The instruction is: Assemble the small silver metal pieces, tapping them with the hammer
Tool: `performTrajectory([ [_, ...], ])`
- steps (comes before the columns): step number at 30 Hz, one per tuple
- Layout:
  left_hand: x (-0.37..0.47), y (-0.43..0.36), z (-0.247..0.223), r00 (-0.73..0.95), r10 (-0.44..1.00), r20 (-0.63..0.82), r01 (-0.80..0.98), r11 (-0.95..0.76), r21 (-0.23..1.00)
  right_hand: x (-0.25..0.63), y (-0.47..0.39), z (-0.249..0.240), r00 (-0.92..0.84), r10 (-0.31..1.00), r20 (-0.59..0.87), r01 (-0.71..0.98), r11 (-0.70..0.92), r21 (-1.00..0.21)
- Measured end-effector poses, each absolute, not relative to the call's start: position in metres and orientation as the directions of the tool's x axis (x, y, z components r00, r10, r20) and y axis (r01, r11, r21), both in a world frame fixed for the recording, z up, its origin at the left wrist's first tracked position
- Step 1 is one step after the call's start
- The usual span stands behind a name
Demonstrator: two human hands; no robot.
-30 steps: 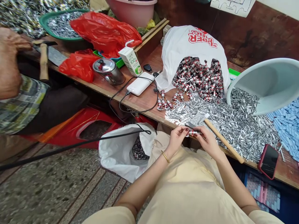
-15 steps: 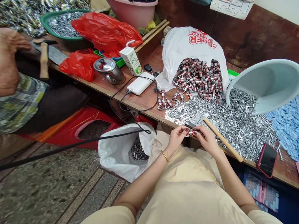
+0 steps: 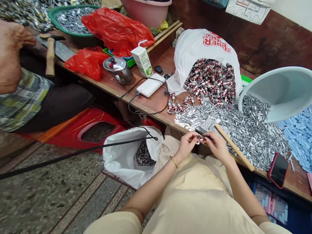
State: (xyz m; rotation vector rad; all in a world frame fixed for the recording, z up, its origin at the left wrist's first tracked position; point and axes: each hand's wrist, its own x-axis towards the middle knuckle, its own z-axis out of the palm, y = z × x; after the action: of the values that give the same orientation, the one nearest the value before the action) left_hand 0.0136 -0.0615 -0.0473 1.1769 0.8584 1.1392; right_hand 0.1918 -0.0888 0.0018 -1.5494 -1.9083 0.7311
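Between my fingertips is a small red-and-silver metal fitting [image 3: 201,140], held close to the bench edge. My left hand [image 3: 188,143] pinches its left end, and my right hand [image 3: 215,144] has closed fingers at its right end. Just behind my fingers lies a dark flat metal block [image 3: 201,130]. A hammer [image 3: 232,146] with a wooden handle rests right of my right hand, on a spread of small silver metal parts [image 3: 251,136]. Similar red-and-silver fittings [image 3: 212,81] spill from a white plastic bag [image 3: 187,45] beyond.
A grey tub [image 3: 290,94] lies tipped at the right beside light-blue pieces [image 3: 301,133]. A phone [image 3: 278,170] sits on the bench edge. Leftward are a power bank [image 3: 151,85], a steel mug [image 3: 119,71] and a drink carton [image 3: 141,61]. An open white sack [image 3: 117,162] stands below; another person's arm [image 3: 11,55] is at far left.
The view has shifted slightly, so the bench things appear a little further right. Both hands stay together at the fitting with almost the same grip.
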Motion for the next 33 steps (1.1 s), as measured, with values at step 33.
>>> performTrajectory([
  [33, 0.007, -0.086, 0.028, 0.128, 0.903, 0.411, -0.019, -0.412, 0.911, 0.173, -0.112, 0.062, -0.13, 0.923, 0.362, 0.453, 0.38, -0.806],
])
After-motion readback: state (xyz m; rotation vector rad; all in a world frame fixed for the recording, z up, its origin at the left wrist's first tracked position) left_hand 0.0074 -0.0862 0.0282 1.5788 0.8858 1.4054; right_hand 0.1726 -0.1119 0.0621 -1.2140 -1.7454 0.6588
